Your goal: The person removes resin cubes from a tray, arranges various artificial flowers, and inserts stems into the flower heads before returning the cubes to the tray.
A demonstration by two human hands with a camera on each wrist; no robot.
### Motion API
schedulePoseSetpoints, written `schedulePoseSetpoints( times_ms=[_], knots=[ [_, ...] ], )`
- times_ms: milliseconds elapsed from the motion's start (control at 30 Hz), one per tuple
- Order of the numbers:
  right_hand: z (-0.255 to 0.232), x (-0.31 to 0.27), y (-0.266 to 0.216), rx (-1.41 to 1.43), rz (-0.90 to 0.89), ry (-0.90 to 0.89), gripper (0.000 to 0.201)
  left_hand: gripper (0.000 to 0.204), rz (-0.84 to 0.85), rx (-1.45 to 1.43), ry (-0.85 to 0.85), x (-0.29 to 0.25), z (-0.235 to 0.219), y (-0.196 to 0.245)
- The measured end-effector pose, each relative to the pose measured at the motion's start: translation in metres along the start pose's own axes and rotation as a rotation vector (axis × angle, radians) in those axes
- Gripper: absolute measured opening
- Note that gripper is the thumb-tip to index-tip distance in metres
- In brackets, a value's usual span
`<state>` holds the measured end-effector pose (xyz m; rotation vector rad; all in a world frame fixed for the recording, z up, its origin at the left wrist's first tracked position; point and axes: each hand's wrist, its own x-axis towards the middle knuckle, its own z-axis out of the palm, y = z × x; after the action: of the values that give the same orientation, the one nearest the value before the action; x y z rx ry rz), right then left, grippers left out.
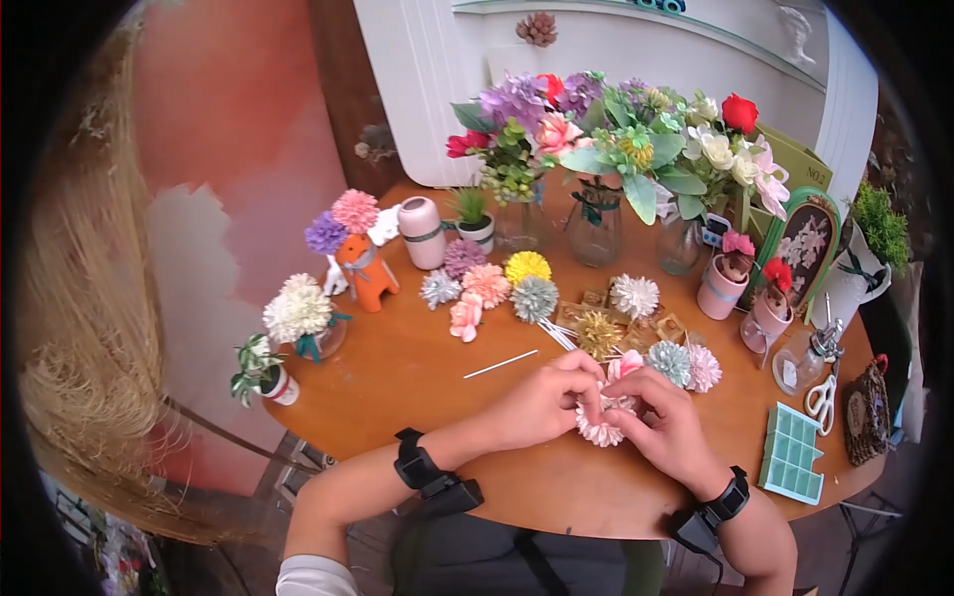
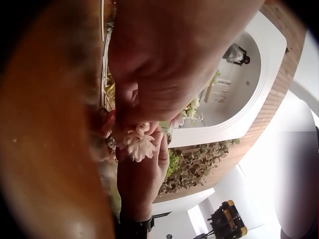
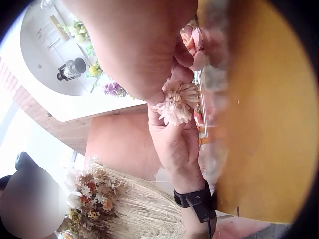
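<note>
A pale pink flower head (image 1: 600,429) is held between both hands above the table's front part. My left hand (image 1: 545,402) pinches it from the left with curled fingers, and my right hand (image 1: 668,425) grips its right side. In the left wrist view the petals (image 2: 139,144) show below the left hand (image 2: 159,74), with the right hand (image 2: 142,184) behind. The right wrist view shows the flower (image 3: 178,102) between the right hand (image 3: 134,50) and the left hand (image 3: 174,144). Fingers hide the flower's centre.
Loose flower heads (image 1: 537,298) and a gold flower (image 1: 597,334) lie beyond the hands. A white stick (image 1: 501,364) is left of them. At right are a turquoise tray (image 1: 792,453), scissors (image 1: 821,403) and a glass bottle (image 1: 799,364). Vases (image 1: 596,233) of flowers stand behind.
</note>
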<state>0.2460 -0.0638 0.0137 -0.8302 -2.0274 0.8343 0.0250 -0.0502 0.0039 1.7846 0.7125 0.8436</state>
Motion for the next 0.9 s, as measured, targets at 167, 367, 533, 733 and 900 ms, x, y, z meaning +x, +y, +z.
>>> schedulePoseSetpoints(
  times_ms=[167,367,533,733,900],
  knots=[
    [0.005,0.000,0.013,0.032,0.036,-0.091,0.026,0.016,-0.003,-0.135,0.008,-0.006,0.001,-0.018],
    [0.004,0.003,0.003,-0.052,0.074,-0.283,0.029,0.017,-0.034,0.378,0.126,-0.015,-0.019,-0.008],
    [0.006,0.004,-0.002,-0.083,0.081,-0.311,0.032,0.023,-0.186,0.956,0.474,-0.023,-0.065,-0.004],
    [0.009,0.005,-0.004,-0.106,0.090,-0.300,0.033,0.007,-0.213,1.047,0.277,-0.026,-0.068,-0.018],
    [0.010,0.005,-0.004,-0.134,0.081,-0.286,0.033,0.003,-0.251,1.118,0.121,-0.037,-0.062,0.007]
  ],
)
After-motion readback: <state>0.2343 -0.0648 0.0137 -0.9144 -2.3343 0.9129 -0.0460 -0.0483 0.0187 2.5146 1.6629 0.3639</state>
